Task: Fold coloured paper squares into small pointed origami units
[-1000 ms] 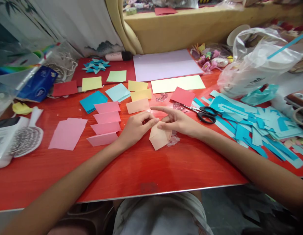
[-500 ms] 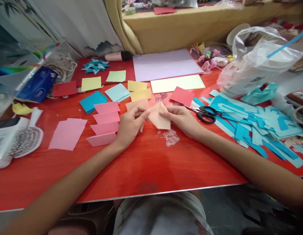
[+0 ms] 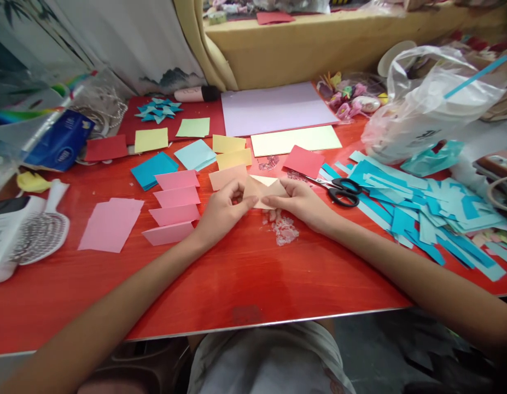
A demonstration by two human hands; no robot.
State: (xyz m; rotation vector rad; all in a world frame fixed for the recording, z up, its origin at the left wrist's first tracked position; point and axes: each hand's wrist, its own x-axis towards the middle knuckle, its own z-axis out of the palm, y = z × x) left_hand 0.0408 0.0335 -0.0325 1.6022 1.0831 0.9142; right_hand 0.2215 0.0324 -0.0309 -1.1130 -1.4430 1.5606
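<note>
A peach sheet of paper (image 3: 259,189), partly folded, with a pale patch along its upper edge, is held just above the red table. My left hand (image 3: 226,207) pinches its left side, thumb on the near face. On the other side my right hand (image 3: 300,203) grips it between thumb and fingers, the fingertips showing beneath. A flat peach slip (image 3: 226,176) lies behind my left hand. Folded pink papers (image 3: 175,196) stand in a row to the left of that hand. Black-handled scissors (image 3: 345,191) rest to the right of my right hand, beside a red paper square (image 3: 304,160).
Blue paper strips (image 3: 425,197) spread across the right side, below a clear plastic bag (image 3: 429,115). A hairbrush (image 3: 46,230) and white bottle (image 3: 11,235) lie at left near pink sheets (image 3: 111,224). Lilac paper (image 3: 278,109) lies at the back. Clear bits (image 3: 286,231) sit near my hands.
The peach paper has turned from a point-up position to lying wider between my hands, with a pale patch now showing on top. Both thumbs have shifted closer together along its lower edge.
</note>
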